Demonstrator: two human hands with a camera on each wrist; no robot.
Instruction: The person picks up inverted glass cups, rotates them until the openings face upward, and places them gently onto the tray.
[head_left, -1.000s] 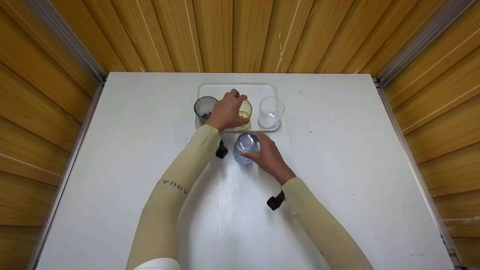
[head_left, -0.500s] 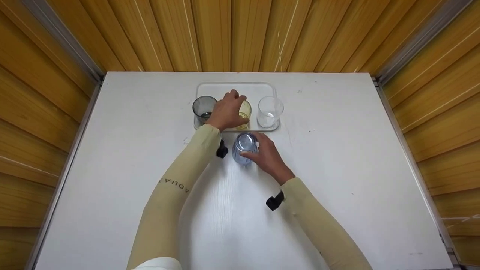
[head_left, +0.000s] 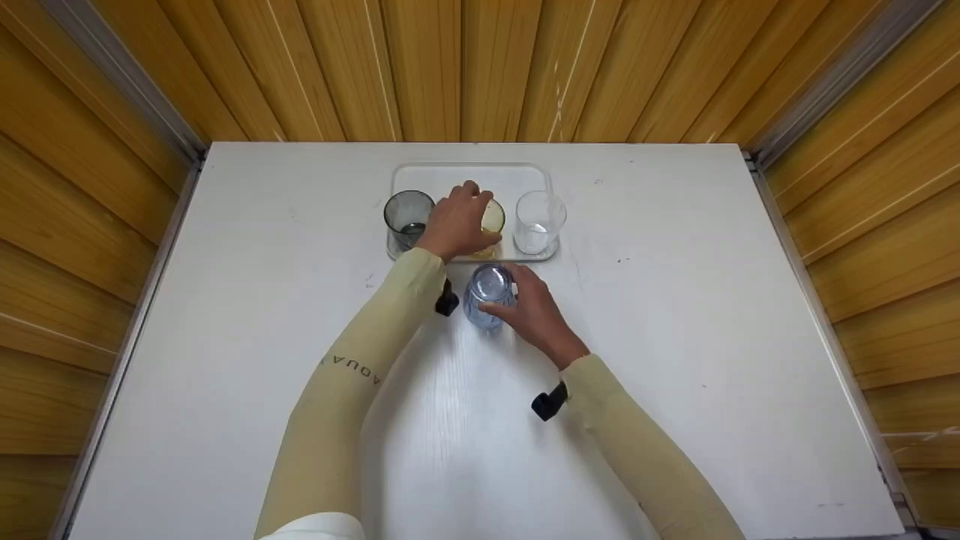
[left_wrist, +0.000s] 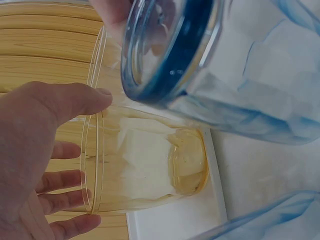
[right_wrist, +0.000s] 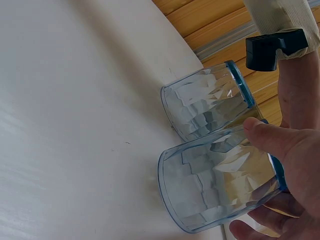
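My left hand (head_left: 454,225) grips a yellow-tinted drinking glass (left_wrist: 145,150) near its rim, thumb on one side and fingers on the other. That glass is over the tray (head_left: 476,176), partly covered by the hand in the head view. My right hand (head_left: 541,315) holds a blue-tinted glass (head_left: 486,292) upside down on the table, just in front of the tray. A second blue glass (right_wrist: 205,100), also upside down, stands beside it in the right wrist view; the left forearm hides it in the head view.
A grey glass (head_left: 409,214) stands upright at the tray's left end, and a clear glass (head_left: 540,221) stands upright at its right end. The white table (head_left: 675,300) is bordered by wood-patterned walls (head_left: 495,67).
The yellow glass has shifted slightly within the left hand's grip. The right hand and its blue glass stay in place.
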